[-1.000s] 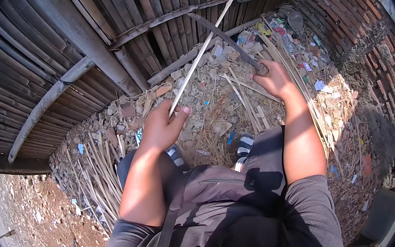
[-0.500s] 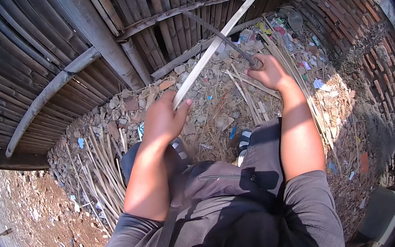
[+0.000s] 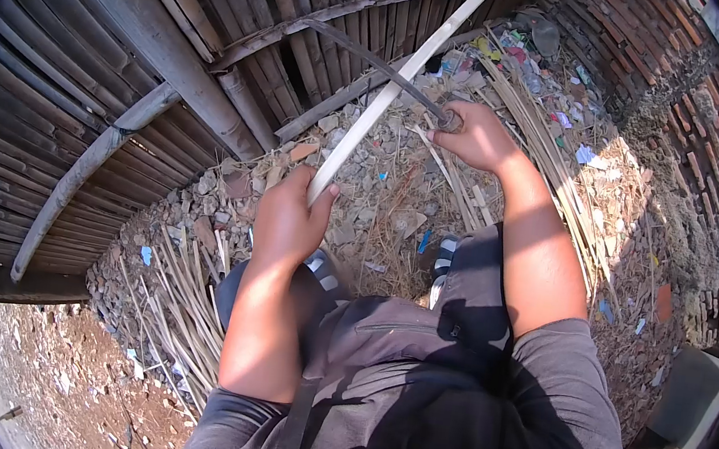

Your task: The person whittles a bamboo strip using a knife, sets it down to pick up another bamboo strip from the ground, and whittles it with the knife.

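My left hand (image 3: 291, 216) is closed around the lower end of a long pale bamboo strip (image 3: 353, 141). The strip slants up and away to the right, its far end raised near the bamboo wall. In my right hand (image 3: 479, 139) is the handle of a machete (image 3: 354, 47) with a long, narrow, dark blade. The blade points to the left and crosses the strip at about its middle, seeming to touch it. Between my feet and the wall, the ground below both hands is covered with rubble and dry shavings.
A bamboo wall (image 3: 50, 115) curves along the left, and a brick wall (image 3: 712, 133) stands on the right. Bundles of split strips lie at left (image 3: 187, 311) and right (image 3: 554, 172). Scraps of litter (image 3: 523, 61) fill the far corner. A grey block (image 3: 692, 400) sits at lower right.
My right hand and the machete have shifted a little to the left across the bamboo strip. The strip's far end has tilted slightly to the right, while my left hand has lowered slightly.
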The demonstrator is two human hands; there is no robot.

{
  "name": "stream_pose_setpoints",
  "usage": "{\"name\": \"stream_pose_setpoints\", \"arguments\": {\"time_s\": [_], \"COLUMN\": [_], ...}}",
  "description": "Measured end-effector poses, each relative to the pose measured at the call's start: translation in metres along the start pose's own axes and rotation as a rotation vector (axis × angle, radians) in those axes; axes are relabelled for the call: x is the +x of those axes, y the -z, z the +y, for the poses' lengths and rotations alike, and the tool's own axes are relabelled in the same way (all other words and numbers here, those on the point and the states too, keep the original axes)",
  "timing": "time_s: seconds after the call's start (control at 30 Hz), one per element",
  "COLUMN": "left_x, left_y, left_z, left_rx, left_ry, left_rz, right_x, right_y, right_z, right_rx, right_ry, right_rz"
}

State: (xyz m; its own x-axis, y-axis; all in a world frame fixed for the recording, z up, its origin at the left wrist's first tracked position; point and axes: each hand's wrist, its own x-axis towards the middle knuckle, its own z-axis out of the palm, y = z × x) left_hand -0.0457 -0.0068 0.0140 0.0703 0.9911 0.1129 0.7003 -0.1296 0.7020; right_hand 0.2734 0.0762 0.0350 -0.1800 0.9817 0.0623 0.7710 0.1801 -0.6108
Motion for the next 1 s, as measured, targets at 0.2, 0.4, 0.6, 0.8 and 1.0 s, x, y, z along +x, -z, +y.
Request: {"name": "stream_pose_setpoints", "arguments": {"time_s": [0.2, 0.4, 0.6, 0.8, 1.0], "left_x": [0.004, 0.011, 0.021, 0.033, 0.032], "left_y": [-0.006, -0.022, -0.037, -0.054, -0.066], "left_z": [0.011, 0.014, 0.020, 0.041, 0.057], "left_rx": [-0.038, 0.029, 0.043, 0.027, 0.068], "left_ry": [0.034, 0.008, -0.015, -0.013, -0.065], "left_rz": [-0.025, -0.022, -0.059, -0.088, -0.104], "right_x": [-0.005, -0.024, -0.006, -0.016, -0.046], "right_y": [0.017, -0.020, 0.007, 0.039, 0.016], "right_z": [0.015, -0.004, 0.049, 0.086, 0.074], "right_rx": [-0.073, -0.237, -0.088, 0.055, -0.159], "right_ry": [-0.078, 0.079, 0.059, -0.176, 0.200], "right_rz": [0.018, -0.130, -0.157, -0.001, 0.024]}}
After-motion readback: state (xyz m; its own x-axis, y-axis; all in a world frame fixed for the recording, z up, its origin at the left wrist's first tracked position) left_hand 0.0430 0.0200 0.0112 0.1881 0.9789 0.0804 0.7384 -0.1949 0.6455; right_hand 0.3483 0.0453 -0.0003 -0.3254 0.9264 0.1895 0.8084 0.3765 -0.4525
